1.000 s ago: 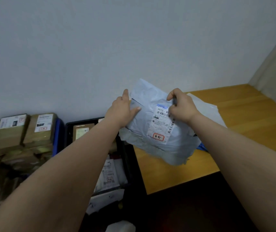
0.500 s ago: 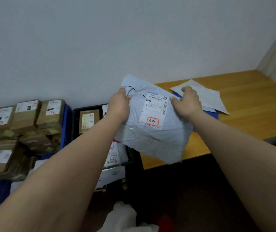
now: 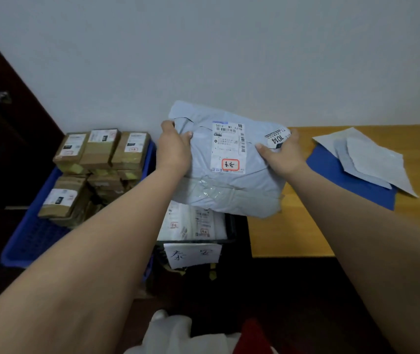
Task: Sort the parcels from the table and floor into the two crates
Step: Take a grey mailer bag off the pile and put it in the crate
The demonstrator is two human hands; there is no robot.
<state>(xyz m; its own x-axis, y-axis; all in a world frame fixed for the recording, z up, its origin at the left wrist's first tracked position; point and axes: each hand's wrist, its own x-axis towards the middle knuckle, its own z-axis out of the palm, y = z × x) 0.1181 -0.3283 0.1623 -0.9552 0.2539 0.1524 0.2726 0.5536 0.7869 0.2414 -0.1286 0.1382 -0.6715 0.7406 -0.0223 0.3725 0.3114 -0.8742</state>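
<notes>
A pale grey soft parcel (image 3: 232, 185) with a white shipping label hangs in the air above the black crate (image 3: 230, 241). My left hand (image 3: 174, 149) grips its left edge and my right hand (image 3: 281, 154) grips its right edge, thumbs on top. The black crate holds white bagged parcels (image 3: 191, 223) and carries a handwritten paper tag (image 3: 192, 254) on its front. Left of it stands a blue crate (image 3: 27, 241) stacked with several brown cardboard parcels (image 3: 101, 149).
A wooden table (image 3: 288, 233) lies to the right, with a blue flat parcel (image 3: 352, 180) and grey flat mailers (image 3: 372, 159) on it. White bagged parcels (image 3: 178, 333) and something red (image 3: 252, 335) lie on the dark floor near me. A dark door (image 3: 2, 139) is at left.
Both hands have carried the grey parcel leftward off the table to above the black crate. My view has swung left and down, showing more of the crates.
</notes>
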